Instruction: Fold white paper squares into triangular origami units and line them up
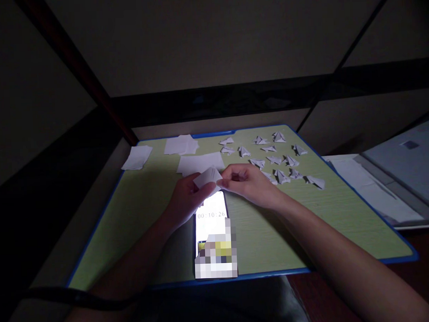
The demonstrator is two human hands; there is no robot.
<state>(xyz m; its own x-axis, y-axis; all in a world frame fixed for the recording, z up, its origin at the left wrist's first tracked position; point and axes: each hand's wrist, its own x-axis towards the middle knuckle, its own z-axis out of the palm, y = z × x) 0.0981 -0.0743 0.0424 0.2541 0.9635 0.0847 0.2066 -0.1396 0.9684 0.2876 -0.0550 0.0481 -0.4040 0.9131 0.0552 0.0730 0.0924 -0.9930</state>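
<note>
Between my two hands is a small folded piece of white paper point(208, 176), held up over the table. My left hand point(189, 194) is closed on its left side, with the thumb lying across the front. The thumb and fingertips of my right hand point(248, 181) pinch its right corner. Just below the paper lies a lit phone point(211, 227) showing a timer; its lower part is pixelated. Behind my hands rests a stack of white paper sheets point(200, 162), partly covered by the folded paper and my left hand.
Several small folded paper figures point(274, 160) stand across the right back of the green table point(139, 229), which has a blue rim. More paper sheets lie at the back point(180, 144) and far left point(137, 157). A white box with papers point(373, 188) sits beyond the right edge.
</note>
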